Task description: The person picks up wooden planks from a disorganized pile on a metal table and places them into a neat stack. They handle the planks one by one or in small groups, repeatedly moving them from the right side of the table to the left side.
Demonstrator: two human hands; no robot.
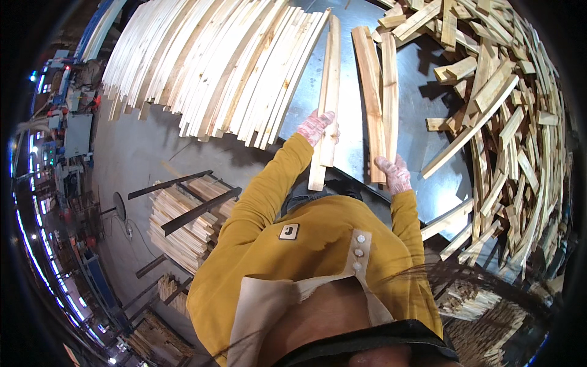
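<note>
My left hand (317, 126), in a pale, reddish-patterned glove, is closed around a pair of light wooden strips (330, 79) lying side by side, their near ends uneven. To its right, my right hand (394, 173), gloved the same way, grips the near end of a second pair of wooden strips (371, 92); the left one of these is browner, the other paler. Both pairs point away from me over the shiny metal table (350, 131), with a gap between them. Some fingers are hidden behind the wood.
A wide row of long pale strips (214, 67) lies at the left on the table. A jumbled heap of wooden pieces (504, 134) curves along the right side. Lower left, stacked strips (180, 223) sit by dark metal bars (202, 211). Machinery (76, 134) stands farther left.
</note>
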